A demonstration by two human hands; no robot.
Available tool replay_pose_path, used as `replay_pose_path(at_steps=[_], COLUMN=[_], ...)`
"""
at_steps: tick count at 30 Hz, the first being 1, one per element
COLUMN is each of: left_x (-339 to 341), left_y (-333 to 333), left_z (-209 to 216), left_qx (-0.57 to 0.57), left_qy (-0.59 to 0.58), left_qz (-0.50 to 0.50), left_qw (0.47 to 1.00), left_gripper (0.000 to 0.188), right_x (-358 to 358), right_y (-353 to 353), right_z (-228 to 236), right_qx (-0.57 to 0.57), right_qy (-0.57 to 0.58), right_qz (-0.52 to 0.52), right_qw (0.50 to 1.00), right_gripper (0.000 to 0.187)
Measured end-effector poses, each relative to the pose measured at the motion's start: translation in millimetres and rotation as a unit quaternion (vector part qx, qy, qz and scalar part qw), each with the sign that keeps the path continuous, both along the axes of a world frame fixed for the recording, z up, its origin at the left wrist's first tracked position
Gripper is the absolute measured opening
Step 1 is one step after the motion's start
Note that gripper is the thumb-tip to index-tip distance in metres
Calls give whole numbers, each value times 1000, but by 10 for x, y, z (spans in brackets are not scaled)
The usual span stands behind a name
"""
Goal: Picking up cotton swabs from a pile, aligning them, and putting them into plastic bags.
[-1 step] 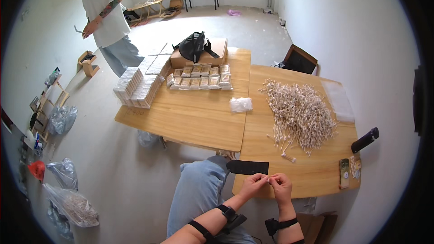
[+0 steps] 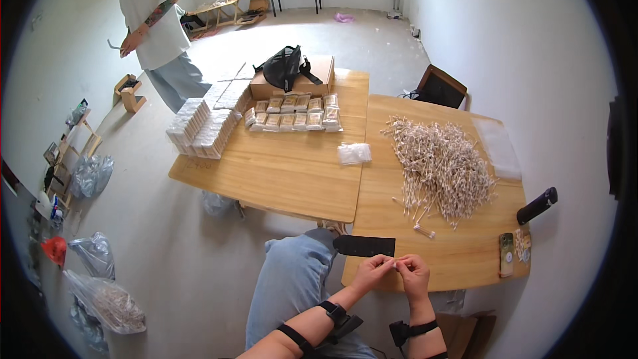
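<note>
Over the near edge of the right-hand table, my left hand (image 2: 375, 274) and my right hand (image 2: 413, 275) meet with fingertips pinched together. A tiny whitish thing shows between them, too small to name. Just beyond my left hand lies a flat black strip (image 2: 364, 246). Farther up the same table is a big loose heap of cotton swabs (image 2: 442, 169). A small bunch of swabs (image 2: 424, 231) lies apart at its near side, closer to my hands. Black straps with small devices circle both my forearms.
Packed swab packets (image 2: 292, 121), stacked white packs (image 2: 206, 134), clear bags (image 2: 354, 153) and a cardboard box (image 2: 323, 74) under a black mesh bag (image 2: 284, 70) occupy the left table. At right are a black cylinder (image 2: 537, 206) and a phone (image 2: 506, 255). A person (image 2: 154, 20) stands beyond, holding something thin.
The person standing at the back left has shifted very slightly left. My hands hold the same pinch in the same place.
</note>
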State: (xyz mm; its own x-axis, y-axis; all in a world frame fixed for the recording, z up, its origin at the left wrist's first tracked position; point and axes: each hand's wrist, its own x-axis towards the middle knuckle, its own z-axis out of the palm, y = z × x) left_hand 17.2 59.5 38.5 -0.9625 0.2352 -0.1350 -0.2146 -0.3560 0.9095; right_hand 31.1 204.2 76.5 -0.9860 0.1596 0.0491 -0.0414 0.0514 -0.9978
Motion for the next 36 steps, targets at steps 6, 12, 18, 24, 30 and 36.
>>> replay_pose_path(at_steps=[6, 12, 18, 24, 30, 36], left_x=[21, 26, 32, -23, -19, 35], left_y=[-11, 2, 30, 11, -10, 34], left_z=[47, 95, 54, 93, -76, 23], left_qx=[-41, -73, -85, -45, -31, -68], left_qy=[15, 12, 67, 34, 1, 36], left_qz=[0, 13, 33, 14, 0, 28], left_qw=[999, 997, 994, 998, 1000, 997], left_gripper=[21, 20, 18, 20, 25, 22], right_x=[7, 13, 41, -2, 17, 61], right_y=[20, -27, -53, -105, -59, -61], right_z=[-114, -246, -256, -114, -261, -264], right_qx=[-16, -18, -78, -73, -62, -71], right_qy=[-11, -8, -30, 2, -13, -18], right_qz=[9, -1, -3, -8, -18, -34], right_qw=[1000, 1000, 996, 997, 998, 997], right_gripper=[9, 8, 10, 6, 8, 10])
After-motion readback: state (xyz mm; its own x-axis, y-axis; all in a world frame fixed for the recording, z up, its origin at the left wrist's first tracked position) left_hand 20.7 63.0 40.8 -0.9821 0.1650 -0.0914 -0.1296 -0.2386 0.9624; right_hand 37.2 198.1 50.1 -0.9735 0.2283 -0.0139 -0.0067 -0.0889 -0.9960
